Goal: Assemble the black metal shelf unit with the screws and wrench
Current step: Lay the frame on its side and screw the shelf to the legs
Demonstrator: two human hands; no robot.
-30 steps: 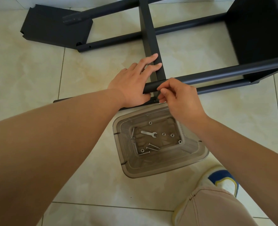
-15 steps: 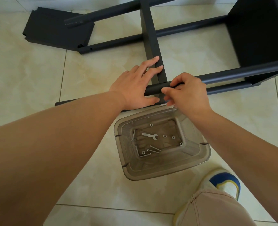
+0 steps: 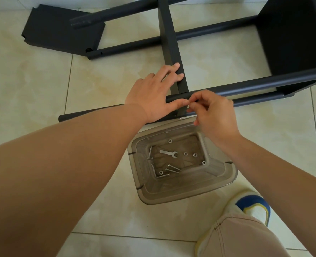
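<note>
The black shelf frame lies on its side on the tiled floor. My left hand holds the joint where the middle shelf panel meets the near upper tube: its fingers lie straight on the panel and its thumb curls under the tube end. My right hand pinches its fingertips together at that tube, right beside the panel. What they pinch is too small to see clearly; it looks like a screw. The wrench, several screws and nuts lie in a clear bin below my hands.
A loose black panel lies at the upper left under a far tube's end. A fitted shelf panel stands at the right. A lower tube runs along the floor. My shoe and knee are at the lower right.
My right hand shifted from lying over the tube to pinching at its near side by the panel. My left hand has kept its hold on the joint.
</note>
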